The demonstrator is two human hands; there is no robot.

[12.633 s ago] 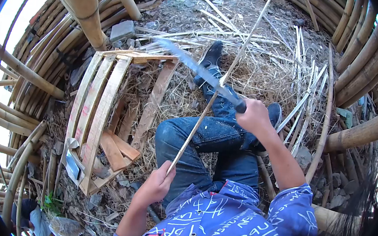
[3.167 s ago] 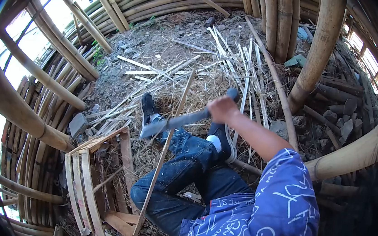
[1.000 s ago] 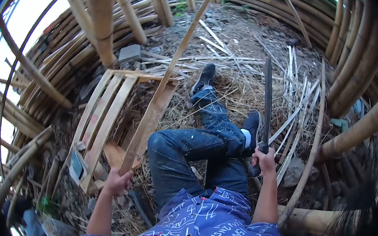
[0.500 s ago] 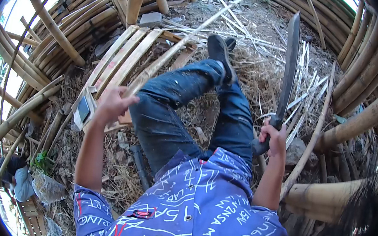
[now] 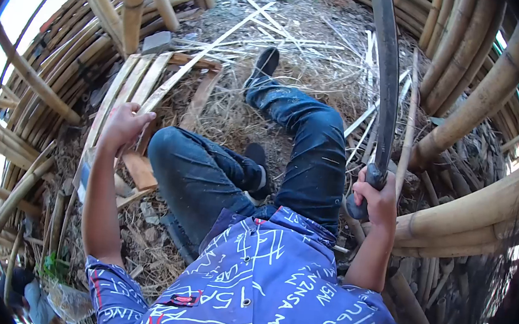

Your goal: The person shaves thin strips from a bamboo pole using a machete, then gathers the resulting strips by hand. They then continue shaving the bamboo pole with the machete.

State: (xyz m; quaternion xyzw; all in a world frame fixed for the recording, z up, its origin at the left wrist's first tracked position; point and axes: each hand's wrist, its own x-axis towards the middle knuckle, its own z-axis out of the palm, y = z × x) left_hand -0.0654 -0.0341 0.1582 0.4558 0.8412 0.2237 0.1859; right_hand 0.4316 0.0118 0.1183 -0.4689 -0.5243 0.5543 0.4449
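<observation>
Lining up a cut, I reckoned: right hand [image 5: 376, 197] clenched the machete [image 5: 386, 87], left hand [image 5: 123, 126] touched the bamboo strip [image 5: 201, 56] on the pallet [image 5: 111, 94], grip unclear, so it needed firm regripping.

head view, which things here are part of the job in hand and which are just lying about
In hand:
machete, gripped upright by the right hand
long bamboo strip, its near end at the left hand, grip unclear

Lying about:
wooden pallet
loose splints
grey block
bamboo poles
straw
</observation>
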